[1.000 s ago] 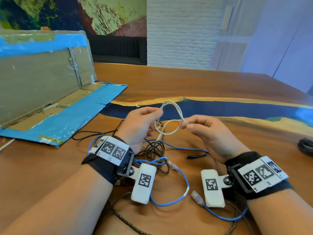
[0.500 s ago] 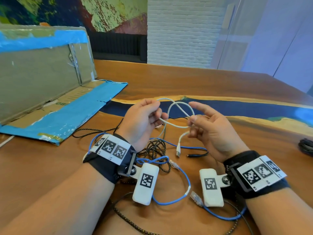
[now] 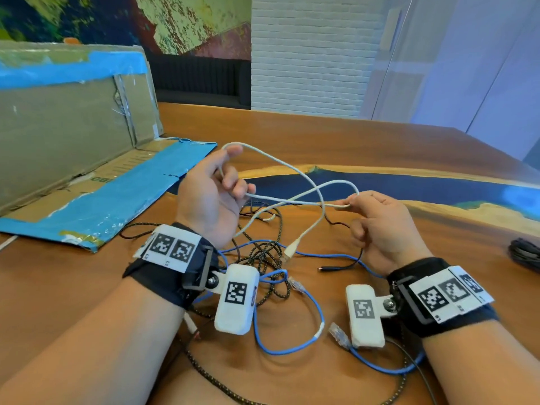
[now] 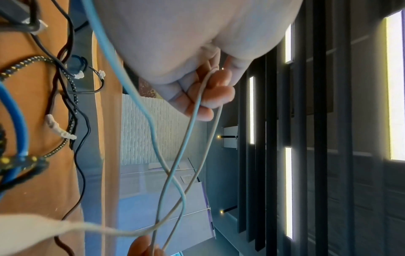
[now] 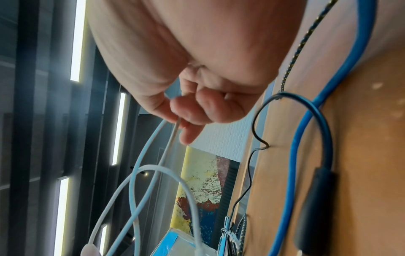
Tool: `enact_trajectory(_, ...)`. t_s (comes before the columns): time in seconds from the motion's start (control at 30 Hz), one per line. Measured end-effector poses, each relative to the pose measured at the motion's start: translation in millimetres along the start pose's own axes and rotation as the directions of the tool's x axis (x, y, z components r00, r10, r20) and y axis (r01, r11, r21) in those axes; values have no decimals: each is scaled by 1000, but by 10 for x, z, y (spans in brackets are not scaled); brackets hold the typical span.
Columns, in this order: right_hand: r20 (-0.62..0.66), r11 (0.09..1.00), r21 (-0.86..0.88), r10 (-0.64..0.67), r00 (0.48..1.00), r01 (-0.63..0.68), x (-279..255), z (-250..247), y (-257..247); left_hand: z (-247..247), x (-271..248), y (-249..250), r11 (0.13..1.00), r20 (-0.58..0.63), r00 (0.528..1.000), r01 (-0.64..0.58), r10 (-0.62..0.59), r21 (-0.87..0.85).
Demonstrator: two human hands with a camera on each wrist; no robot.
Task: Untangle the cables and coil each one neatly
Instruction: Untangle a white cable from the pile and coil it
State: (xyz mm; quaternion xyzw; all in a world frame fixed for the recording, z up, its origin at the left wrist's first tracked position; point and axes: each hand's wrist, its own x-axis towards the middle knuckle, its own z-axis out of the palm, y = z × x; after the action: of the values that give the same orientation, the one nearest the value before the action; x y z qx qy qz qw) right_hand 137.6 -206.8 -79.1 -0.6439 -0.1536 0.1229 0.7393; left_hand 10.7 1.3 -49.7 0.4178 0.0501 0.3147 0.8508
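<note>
A white cable (image 3: 295, 171) is held above the table (image 3: 321, 133) in the middle of the frame. Its left loop is hooked over the curled fingers of the left hand (image 3: 210, 197), and its right loop is pinched by the right hand (image 3: 380, 226). The strands cross between the hands, and a white plug (image 3: 292, 248) hangs below. Under the wrists, a blue cable (image 3: 292, 343), a black-and-yellow braided cable (image 3: 263, 252) and a thin black cable (image 3: 342, 266) are seen tangled on the wood. An opened cardboard box (image 3: 73, 135) with blue tape is seen at the upper left. A dark coiled cable (image 3: 526, 254) lies at the right edge.
</note>
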Motion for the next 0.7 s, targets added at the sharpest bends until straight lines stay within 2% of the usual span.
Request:
enact_trajectory(0.2,-47,978,207,39,998,-29,62,7,26,6,9,-24,998,-40,998,-48,49,33)
enact_trajectory(0.3,-17,950,311,30,999,-23,75,-11,20,-20,39,-28,999,-84,996,-28,31,27)
enact_trajectory(0.43,165,920,385,11,986,-75,19,-58,-70,-40,59,-63,995,-102,993,67,-59,73)
enact_trajectory(0.53,396,946,305,-19,918,-112,-34,-109,-117,-41,65,-67,991,-114,990,95,-84,97)
enact_trajectory(0.57,438,961,253,-14,899,-108,-50,-111,-116,-45,69,-67,991,-119,990,92,-80,99)
enact_trajectory(0.63,401,981,176,6,916,-84,-57,-83,-105,-58,81,-67,991,-128,989,84,-71,100)
enact_trajectory(0.7,234,971,236,-7,972,-50,-25,-53,-105,-76,99,-57,993,-139,988,78,-65,94)
